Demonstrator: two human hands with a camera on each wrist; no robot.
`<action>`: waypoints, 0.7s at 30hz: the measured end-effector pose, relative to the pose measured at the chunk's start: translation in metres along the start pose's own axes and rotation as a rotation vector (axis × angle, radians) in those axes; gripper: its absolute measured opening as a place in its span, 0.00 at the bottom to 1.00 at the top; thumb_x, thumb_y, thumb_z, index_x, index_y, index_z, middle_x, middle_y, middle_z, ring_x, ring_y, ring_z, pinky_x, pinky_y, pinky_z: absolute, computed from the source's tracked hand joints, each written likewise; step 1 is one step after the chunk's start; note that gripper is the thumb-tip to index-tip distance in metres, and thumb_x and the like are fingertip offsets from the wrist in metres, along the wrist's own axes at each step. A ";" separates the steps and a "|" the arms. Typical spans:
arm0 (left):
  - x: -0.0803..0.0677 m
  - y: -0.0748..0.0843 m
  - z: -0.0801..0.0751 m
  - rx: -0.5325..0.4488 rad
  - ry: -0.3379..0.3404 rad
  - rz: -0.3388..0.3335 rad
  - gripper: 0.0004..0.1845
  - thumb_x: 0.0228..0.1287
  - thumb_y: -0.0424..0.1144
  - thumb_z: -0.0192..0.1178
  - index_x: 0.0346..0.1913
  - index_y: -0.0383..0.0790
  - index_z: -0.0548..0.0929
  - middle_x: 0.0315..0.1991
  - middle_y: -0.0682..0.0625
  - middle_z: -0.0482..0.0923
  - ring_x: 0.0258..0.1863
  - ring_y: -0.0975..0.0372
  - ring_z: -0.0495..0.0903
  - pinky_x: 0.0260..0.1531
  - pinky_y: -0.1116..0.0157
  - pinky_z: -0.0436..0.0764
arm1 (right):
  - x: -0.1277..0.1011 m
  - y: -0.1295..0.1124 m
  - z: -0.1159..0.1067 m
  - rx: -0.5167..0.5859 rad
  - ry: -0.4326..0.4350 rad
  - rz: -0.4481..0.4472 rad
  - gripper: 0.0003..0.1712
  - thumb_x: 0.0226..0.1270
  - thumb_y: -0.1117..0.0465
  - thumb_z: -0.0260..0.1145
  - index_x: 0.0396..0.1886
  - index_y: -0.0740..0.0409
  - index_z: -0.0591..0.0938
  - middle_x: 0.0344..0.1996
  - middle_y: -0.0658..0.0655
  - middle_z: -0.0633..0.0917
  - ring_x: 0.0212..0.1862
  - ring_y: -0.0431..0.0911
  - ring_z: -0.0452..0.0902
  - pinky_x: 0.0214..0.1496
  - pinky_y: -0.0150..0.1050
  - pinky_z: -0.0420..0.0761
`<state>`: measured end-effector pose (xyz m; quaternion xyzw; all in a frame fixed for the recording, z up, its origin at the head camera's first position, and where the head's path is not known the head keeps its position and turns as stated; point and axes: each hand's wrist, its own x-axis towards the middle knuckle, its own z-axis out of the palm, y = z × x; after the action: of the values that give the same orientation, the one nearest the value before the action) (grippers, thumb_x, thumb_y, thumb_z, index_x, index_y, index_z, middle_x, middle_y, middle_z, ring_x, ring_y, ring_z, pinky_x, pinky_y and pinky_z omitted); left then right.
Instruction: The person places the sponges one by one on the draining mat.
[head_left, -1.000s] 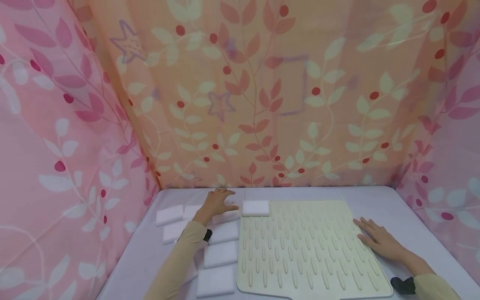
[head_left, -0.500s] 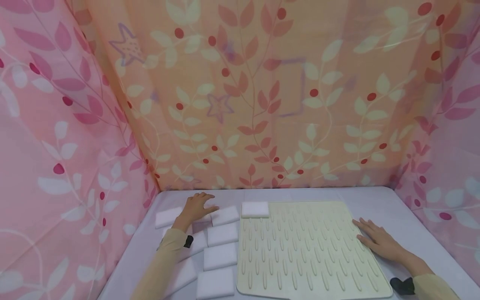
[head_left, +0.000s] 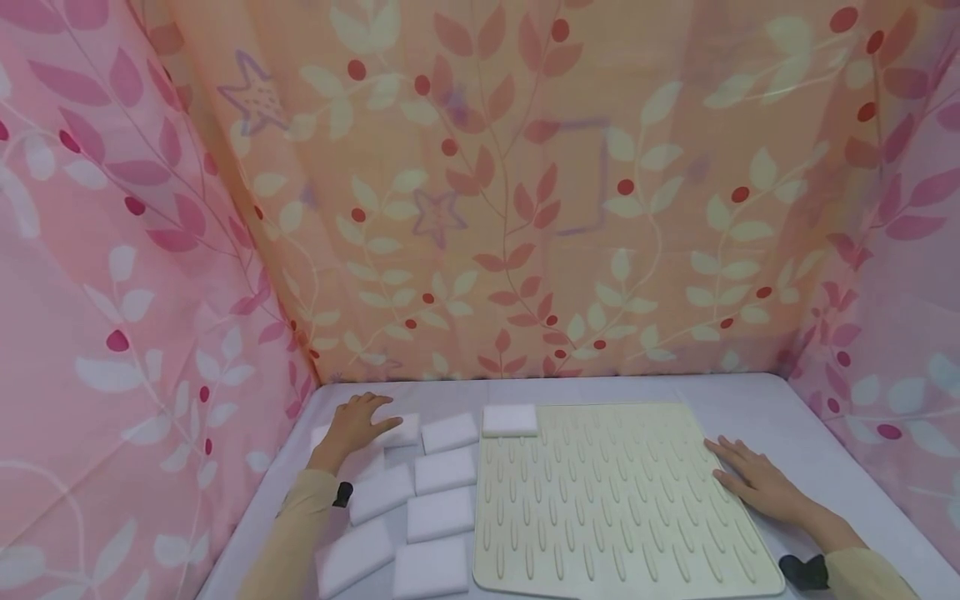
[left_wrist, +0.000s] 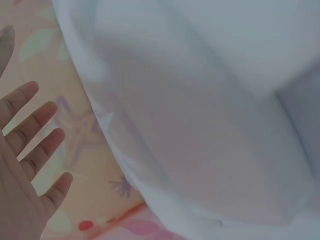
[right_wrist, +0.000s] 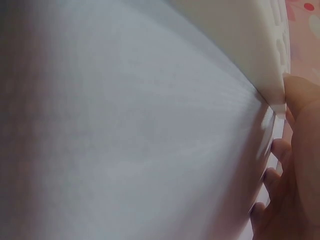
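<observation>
My left hand is at the far left of the table, fingers spread and straight, over a white sponge that it mostly hides. In the left wrist view the left hand shows straight fingers holding nothing. Several white sponges lie about it, such as one by the mat and another near my sleeve. One more sponge sits on the far-left corner of the cream ribbed mat. My right hand rests flat on the mat's right edge; in the right wrist view its fingers lie beside the mat's rim.
A white cloth covers the table. Pink and orange leaf-print fabric walls close in the left, back and right sides. More sponges lie in a column along the mat's left edge toward the front.
My left hand has moved left, from the sponge beside the mat's corner to the far-left sponges, uncovering those it hid. The right hand has stayed on the mat.
</observation>
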<state>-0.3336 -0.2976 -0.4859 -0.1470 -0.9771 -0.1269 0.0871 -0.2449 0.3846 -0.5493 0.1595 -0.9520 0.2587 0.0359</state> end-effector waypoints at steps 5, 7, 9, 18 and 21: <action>-0.008 -0.013 -0.003 0.005 0.001 -0.017 0.32 0.59 0.61 0.55 0.58 0.41 0.75 0.55 0.40 0.73 0.54 0.43 0.68 0.50 0.39 0.64 | 0.001 0.002 0.001 0.000 -0.007 0.005 0.33 0.68 0.49 0.56 0.69 0.57 0.62 0.64 0.76 0.59 0.65 0.75 0.46 0.59 0.73 0.39; -0.012 -0.018 -0.004 0.008 0.006 -0.020 0.32 0.59 0.60 0.56 0.58 0.40 0.76 0.54 0.40 0.74 0.53 0.43 0.68 0.50 0.39 0.64 | 0.001 0.002 0.001 0.001 -0.008 0.008 0.33 0.68 0.49 0.56 0.69 0.57 0.62 0.65 0.76 0.59 0.65 0.75 0.46 0.59 0.73 0.39; -0.016 -0.023 -0.003 0.014 0.011 -0.023 0.31 0.59 0.60 0.56 0.57 0.40 0.76 0.54 0.40 0.74 0.53 0.43 0.68 0.49 0.39 0.64 | 0.001 0.002 0.001 0.001 -0.010 0.013 0.34 0.68 0.49 0.56 0.68 0.57 0.62 0.65 0.76 0.59 0.65 0.75 0.46 0.59 0.73 0.39; -0.030 -0.046 0.001 0.044 0.004 -0.077 0.34 0.58 0.62 0.55 0.58 0.40 0.75 0.54 0.39 0.74 0.54 0.42 0.68 0.47 0.38 0.66 | 0.001 0.003 0.000 0.011 -0.023 0.022 0.34 0.68 0.49 0.55 0.69 0.57 0.61 0.65 0.76 0.58 0.65 0.75 0.45 0.60 0.72 0.37; -0.035 -0.052 0.001 0.059 0.017 -0.080 0.34 0.57 0.62 0.57 0.58 0.39 0.75 0.53 0.38 0.74 0.53 0.42 0.69 0.45 0.38 0.68 | 0.002 0.004 -0.001 0.011 -0.024 0.020 0.34 0.68 0.49 0.55 0.69 0.57 0.61 0.65 0.76 0.58 0.65 0.75 0.45 0.60 0.72 0.37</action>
<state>-0.3171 -0.3543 -0.5059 -0.1041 -0.9847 -0.1028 0.0948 -0.2478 0.3875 -0.5504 0.1533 -0.9525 0.2622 0.0211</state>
